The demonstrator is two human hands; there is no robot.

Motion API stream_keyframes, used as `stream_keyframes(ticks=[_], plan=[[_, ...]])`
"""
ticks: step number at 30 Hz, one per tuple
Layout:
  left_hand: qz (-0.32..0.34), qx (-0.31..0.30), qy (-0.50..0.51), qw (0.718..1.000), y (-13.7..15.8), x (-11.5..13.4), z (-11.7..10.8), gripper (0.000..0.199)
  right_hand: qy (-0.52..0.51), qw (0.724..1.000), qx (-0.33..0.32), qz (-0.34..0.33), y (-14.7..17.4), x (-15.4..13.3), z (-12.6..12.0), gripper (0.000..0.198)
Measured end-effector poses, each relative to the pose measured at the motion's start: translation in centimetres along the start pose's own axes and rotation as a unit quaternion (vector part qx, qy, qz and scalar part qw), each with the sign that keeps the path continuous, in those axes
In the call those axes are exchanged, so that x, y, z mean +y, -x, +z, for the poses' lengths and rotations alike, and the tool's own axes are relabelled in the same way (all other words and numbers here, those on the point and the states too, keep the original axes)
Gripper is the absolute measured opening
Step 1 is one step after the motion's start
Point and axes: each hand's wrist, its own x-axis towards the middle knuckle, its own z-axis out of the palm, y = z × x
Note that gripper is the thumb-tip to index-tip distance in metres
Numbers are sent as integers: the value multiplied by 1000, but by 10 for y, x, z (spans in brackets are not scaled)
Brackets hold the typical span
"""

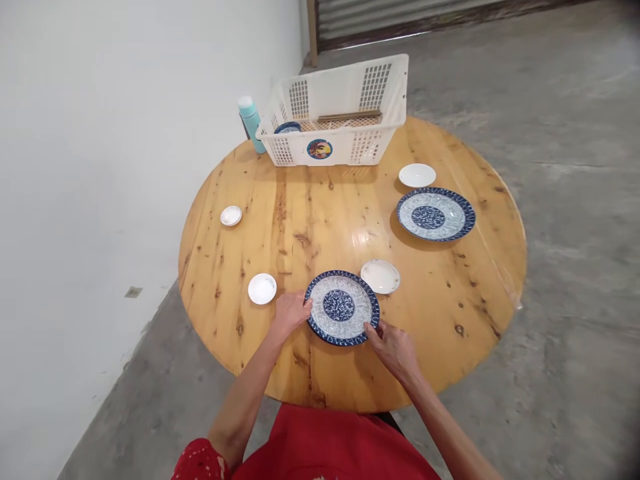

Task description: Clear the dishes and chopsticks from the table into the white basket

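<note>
The left hand (291, 311) and right hand (396, 348) are holding a round blue-and-white china plate (339, 306), likely hard, slippery and breakable, best gripped by the rim under their thumbs.

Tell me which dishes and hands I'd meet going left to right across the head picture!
Leftmost small white dish, second small white dish, left hand, held blue-rimmed plate, right hand, farther blue-rimmed plate.

Basket (340, 151) white w/ multicol. sticker (319, 149); bottle (254, 127) L of basket lt. blue, white cap (245, 102). Plate farthest fr. basket (340, 307) + plate nearer it (435, 215): both dk. blue patterned rim & ctr., pale blue-grey btwn. Dishes (262, 289) fwd of basket mostly white. Table (320, 207) yellow-brown, dk. knots.
</note>
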Motion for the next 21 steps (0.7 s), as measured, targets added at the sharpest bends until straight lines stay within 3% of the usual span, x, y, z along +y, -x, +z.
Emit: stream_keyframes(ticks=[4, 13, 17, 21], plan=[[0, -5, -25, 1000, 2, 0, 2, 38, 20, 999, -24, 5, -1, 1, -1, 41], [6, 1, -27, 1000, 3, -6, 2, 35, 67, 997, -10, 20, 4, -3, 2, 40], [-1, 18, 39, 999, 0, -9, 9, 39, -36, 999, 22, 34, 7, -7, 6, 42], [38, -15, 163, 986, -10, -12, 18, 35, -188, 981, 33, 33, 7, -21, 9, 52]])
